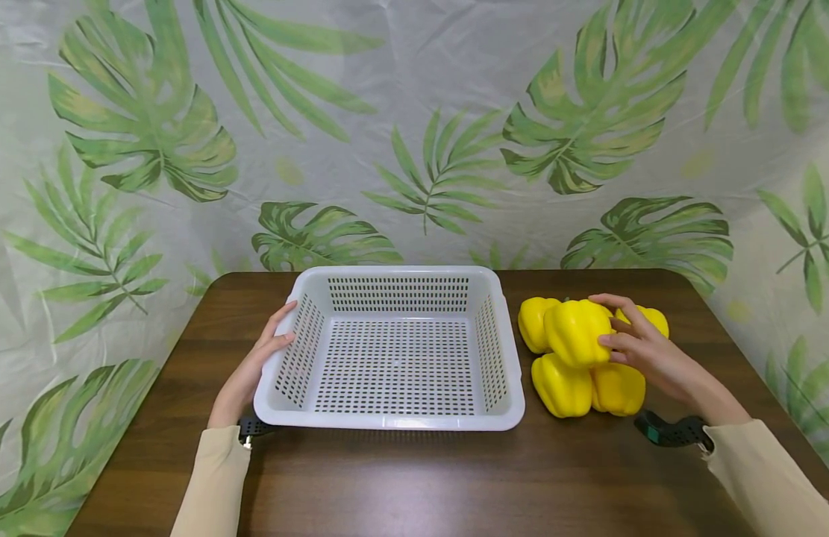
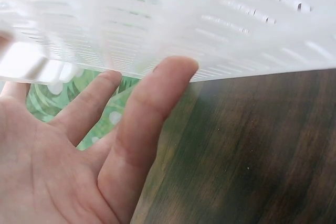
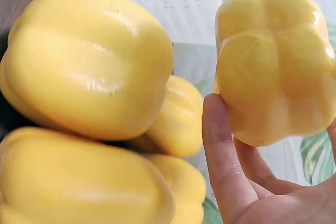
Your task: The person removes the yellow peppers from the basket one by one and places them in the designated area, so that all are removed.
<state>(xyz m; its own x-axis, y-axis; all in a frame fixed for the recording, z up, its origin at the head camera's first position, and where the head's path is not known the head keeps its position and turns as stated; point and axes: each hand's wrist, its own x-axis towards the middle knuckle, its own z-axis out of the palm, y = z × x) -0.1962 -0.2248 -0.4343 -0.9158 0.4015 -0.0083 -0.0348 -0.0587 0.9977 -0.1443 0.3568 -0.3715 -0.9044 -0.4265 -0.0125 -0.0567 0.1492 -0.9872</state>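
My right hand [image 1: 645, 350] holds a yellow bell pepper [image 1: 575, 332] between thumb and fingers, raised above the other peppers. In the right wrist view this pepper [image 3: 275, 72] sits in the fingertips, its lobed end facing the camera. Other yellow bell peppers [image 1: 562, 385] lie grouped below and around it. A white perforated plastic basket [image 1: 387, 423] stands left of them with nothing inside. At its left side, my left hand [image 1: 253, 365] touches the rim. Seen from the left wrist, the thumb and fingers [image 2: 142, 114] extend fairly straight against the basket's outer wall [image 2: 173, 19].
A dark brown wooden table [image 1: 414, 485] carries everything. Behind it hangs a pale cloth [image 1: 454, 45] printed with green leaves. A black band [image 1: 676, 431] is on the right wrist, and another black band [image 1: 253, 426] is on the left.
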